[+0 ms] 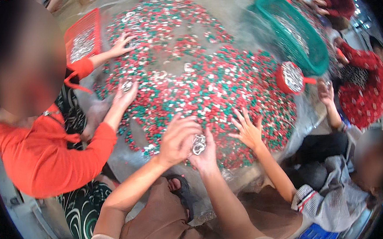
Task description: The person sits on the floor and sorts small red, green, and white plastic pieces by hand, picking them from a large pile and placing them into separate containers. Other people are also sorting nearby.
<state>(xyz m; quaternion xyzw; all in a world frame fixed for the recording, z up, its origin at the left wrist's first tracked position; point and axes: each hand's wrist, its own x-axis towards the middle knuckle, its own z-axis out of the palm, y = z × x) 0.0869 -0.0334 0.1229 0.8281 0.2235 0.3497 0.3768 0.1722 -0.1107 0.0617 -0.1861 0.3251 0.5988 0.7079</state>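
Observation:
My right hand (203, 157) is turned up near the close edge of a wide spread of small red, green and white pieces (224, 87). In its palm lies a little clump of shiny silvery metal pieces (198, 144), their exact kind too small to make out. Just left of it, my left hand (177, 140) has its fingers stretched out over the pile and slightly bent. Its thumb side meets the right hand beside the clump. I see nothing held in the left hand.
Left, an orange-sleeved person's hands (125, 93) work at the pile; one holds silvery pieces. A striped-sleeved person's hand (248, 131) reaches in from the right. An orange basket (97, 31), a green basket (265, 5) and a red strainer (280, 81) contain silvery pieces.

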